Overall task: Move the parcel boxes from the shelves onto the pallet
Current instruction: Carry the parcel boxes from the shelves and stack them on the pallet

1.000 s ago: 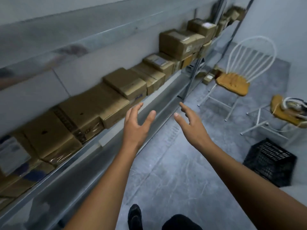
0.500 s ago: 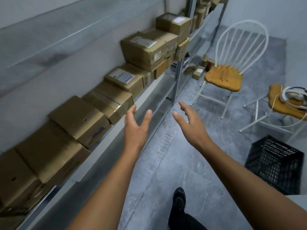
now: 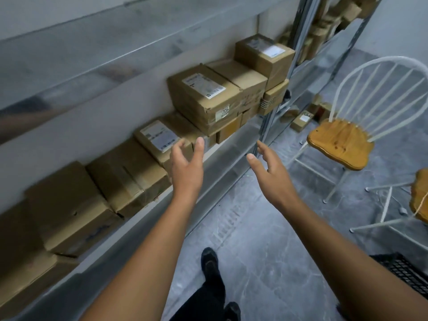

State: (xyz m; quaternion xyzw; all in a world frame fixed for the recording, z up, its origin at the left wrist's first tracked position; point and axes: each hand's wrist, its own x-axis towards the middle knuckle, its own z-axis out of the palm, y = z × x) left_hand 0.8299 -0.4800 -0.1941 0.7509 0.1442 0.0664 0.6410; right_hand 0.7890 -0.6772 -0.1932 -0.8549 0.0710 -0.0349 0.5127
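Observation:
Brown cardboard parcel boxes line a grey metal shelf (image 3: 234, 140) along the left wall. A flat box with a white label (image 3: 157, 137) lies just beyond my left hand (image 3: 187, 165), whose fingers are spread and hold nothing. Above it sits a large box marked 705 (image 3: 203, 100), with another labelled box (image 3: 264, 56) stacked further back. My right hand (image 3: 268, 170) is raised in front of the shelf edge, fingers relaxed and empty. Plain boxes (image 3: 127, 174) fill the shelf nearer to me. No pallet is in view.
A white wire chair with a wooden seat (image 3: 340, 144) stands on the grey floor to the right, a second wooden seat (image 3: 420, 195) at the right edge. A black plastic crate (image 3: 405, 272) sits at lower right. More boxes (image 3: 301, 120) lie on the floor beyond the shelf post (image 3: 273, 107).
I have walked forward along the shelf; the labelled boxes are now closer and my left hand has come up to the flat labelled box. Both hands stay empty.

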